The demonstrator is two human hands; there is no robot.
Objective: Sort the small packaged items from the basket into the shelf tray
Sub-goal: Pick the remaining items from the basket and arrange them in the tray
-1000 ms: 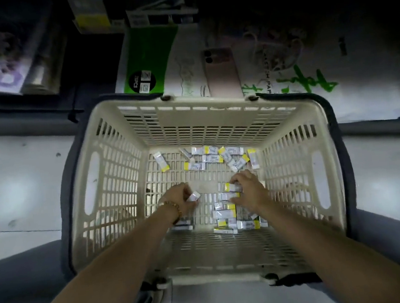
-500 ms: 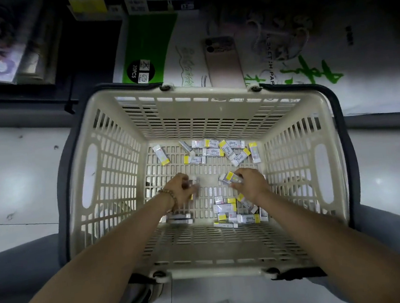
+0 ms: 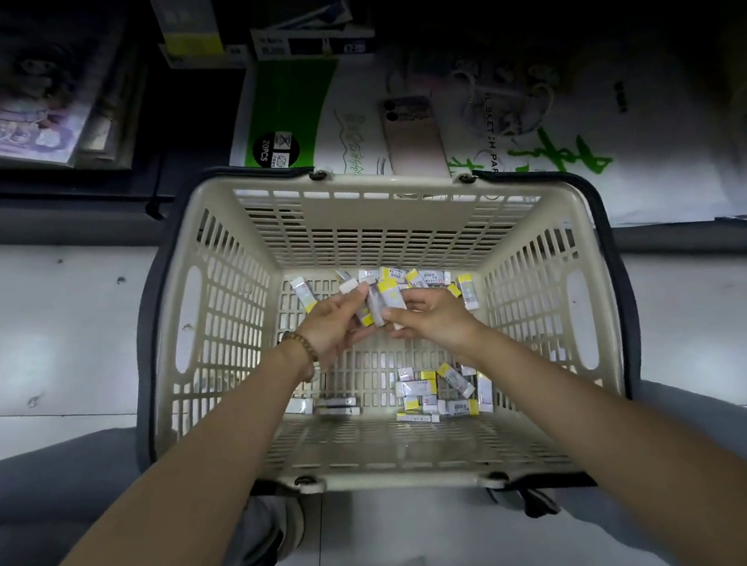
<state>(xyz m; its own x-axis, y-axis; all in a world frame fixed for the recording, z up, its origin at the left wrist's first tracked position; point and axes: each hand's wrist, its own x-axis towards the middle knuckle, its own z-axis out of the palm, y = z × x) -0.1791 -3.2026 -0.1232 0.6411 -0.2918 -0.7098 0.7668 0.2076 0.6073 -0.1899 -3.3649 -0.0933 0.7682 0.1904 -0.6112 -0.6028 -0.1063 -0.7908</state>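
While both hands meet over the middle of the cream slatted plastic basket [image 3: 398, 180], the left hand [image 3: 330, 328] curls its fingers round a few small white-and-yellow rectangular packaged items. The right hand [image 3: 434, 318] pinches these held packets [image 3: 382, 302] from the other side, seemingly squaring them into a stack. They hang above the basket floor, touching nothing else. A brown bead bracelet [image 3: 305, 348] circles the left wrist.

Further out, a loose far row of packets [image 3: 421, 277] lies along the basket's far wall, with one stray packet [image 3: 303, 294] towards its far-left corner. A larger near heap [image 3: 442, 395] sits at the basket's near-right, and a few flat packets [image 3: 333, 407] lie at its near-left.

Judged from this, the sorting has a long way to go: only a handful is gathered, and most packets remain in the basket. No shelf tray can be made out. Beyond the basket's far wall, dim shelving holds a green-and-white paper pack [image 3: 286, 108] and a pink phone [image 3: 414, 135].
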